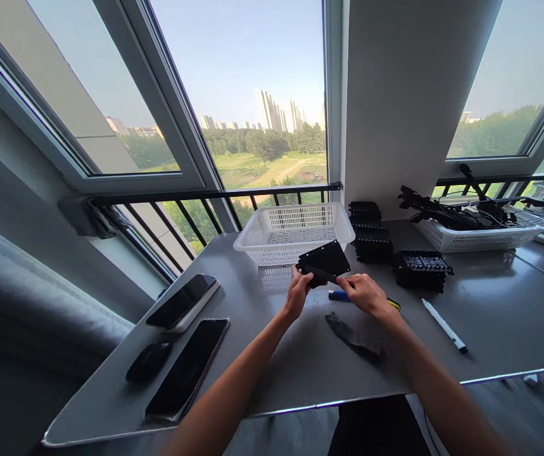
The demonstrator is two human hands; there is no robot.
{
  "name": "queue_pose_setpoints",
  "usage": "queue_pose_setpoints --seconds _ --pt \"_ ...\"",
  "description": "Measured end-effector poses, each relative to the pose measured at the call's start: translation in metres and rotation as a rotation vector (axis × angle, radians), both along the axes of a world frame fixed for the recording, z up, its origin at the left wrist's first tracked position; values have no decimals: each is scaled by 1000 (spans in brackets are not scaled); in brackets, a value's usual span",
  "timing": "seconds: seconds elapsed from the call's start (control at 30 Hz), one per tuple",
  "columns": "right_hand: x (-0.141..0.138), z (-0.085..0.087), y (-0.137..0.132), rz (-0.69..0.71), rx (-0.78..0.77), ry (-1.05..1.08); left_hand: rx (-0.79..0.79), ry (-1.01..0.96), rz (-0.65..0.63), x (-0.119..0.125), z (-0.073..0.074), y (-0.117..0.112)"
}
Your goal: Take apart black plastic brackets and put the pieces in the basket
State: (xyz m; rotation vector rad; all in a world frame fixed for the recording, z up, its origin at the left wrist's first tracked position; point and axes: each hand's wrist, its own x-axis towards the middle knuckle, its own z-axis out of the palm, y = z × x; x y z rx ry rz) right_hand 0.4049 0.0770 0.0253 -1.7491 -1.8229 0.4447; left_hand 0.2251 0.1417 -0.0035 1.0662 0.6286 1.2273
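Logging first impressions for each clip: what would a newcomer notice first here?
The eye goes to the black panel held between the left hand and right hand at mid-table, just in front of a white basket. Two dark phones and a black mouse lie at the table's left end. A second basket of black cables sits far right.

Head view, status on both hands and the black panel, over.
Left hand pinches black panel at left corner. Right hand holds its lower edge. Panel above table, before white basket; nothing blocking.
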Motion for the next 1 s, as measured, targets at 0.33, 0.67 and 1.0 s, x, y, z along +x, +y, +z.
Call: queue_pose_setpoints --seconds 0.33,0.67,1.0 --pt "1 -1 0 8 -7 -116 19 60 71 -1 -1 6" --pt "0 0 1 53 -21 -59 24 69 19 -2 -2 6" --pt "2 -2 0 3 -16 -65 82 73 88 -3 3 8"
